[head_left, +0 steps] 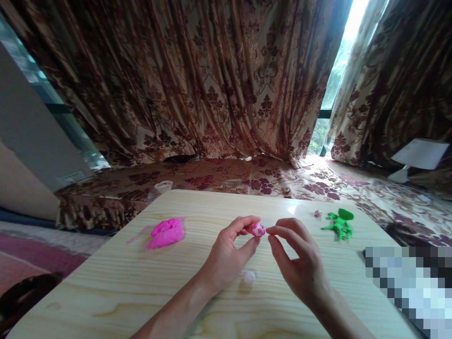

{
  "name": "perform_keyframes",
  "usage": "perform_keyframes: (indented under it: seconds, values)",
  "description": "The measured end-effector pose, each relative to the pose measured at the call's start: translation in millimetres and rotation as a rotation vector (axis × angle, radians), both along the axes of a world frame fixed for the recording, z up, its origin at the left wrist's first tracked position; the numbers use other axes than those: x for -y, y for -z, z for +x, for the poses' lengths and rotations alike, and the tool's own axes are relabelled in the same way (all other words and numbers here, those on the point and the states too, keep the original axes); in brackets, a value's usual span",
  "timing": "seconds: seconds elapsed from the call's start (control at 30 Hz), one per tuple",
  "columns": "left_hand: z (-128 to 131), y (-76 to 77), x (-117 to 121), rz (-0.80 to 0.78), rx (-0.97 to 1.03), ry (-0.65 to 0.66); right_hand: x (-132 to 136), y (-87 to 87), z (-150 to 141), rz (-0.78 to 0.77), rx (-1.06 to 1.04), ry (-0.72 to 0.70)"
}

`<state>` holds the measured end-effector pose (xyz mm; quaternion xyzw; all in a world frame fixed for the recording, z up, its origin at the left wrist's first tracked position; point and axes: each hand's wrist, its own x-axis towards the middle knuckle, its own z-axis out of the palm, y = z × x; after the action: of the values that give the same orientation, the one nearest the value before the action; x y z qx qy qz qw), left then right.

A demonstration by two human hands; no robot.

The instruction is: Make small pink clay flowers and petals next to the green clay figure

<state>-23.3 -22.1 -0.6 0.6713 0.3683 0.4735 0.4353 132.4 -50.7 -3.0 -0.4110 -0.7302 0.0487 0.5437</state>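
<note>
A small white ball with pink patches (pixel 258 230), seemingly of modelling clay, is gripped between the thumb and fingers of my left hand (pixel 231 252). Close beside its right edge is my right hand (pixel 300 259). The right index fingertip reaches the ball or nearly so, with the thumb tip just below and a narrow gap between the two; I see nothing held there. Below the ball, a whitish round piece (pixel 249 277) rests on the table. To the left lies a bright pink crumpled mass (pixel 165 233), seemingly clay or its wrapper.
On the right of the wooden table (pixel 116 287) are a green branching figure (pixel 341 225) and a small pinkish lump (pixel 318 213). A clear plastic container (pixel 162 187) stands behind the far left corner. A white lamp (pixel 420 154) is at the far right; a blurred-out area covers the lower right.
</note>
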Motion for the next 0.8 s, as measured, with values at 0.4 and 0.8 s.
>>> perform_keyframes:
  seconds: [0.4,0.8]
  values:
    - [-0.7,0.3,-1.7,0.091,-0.075,0.02,-1.5,3.5,3.0,-0.001,0.061,-0.007]
    - [-1.3,-0.9,-1.0,0.1,-0.086,0.04,-1.3,4.8,3.7,0.002,0.067,-0.012]
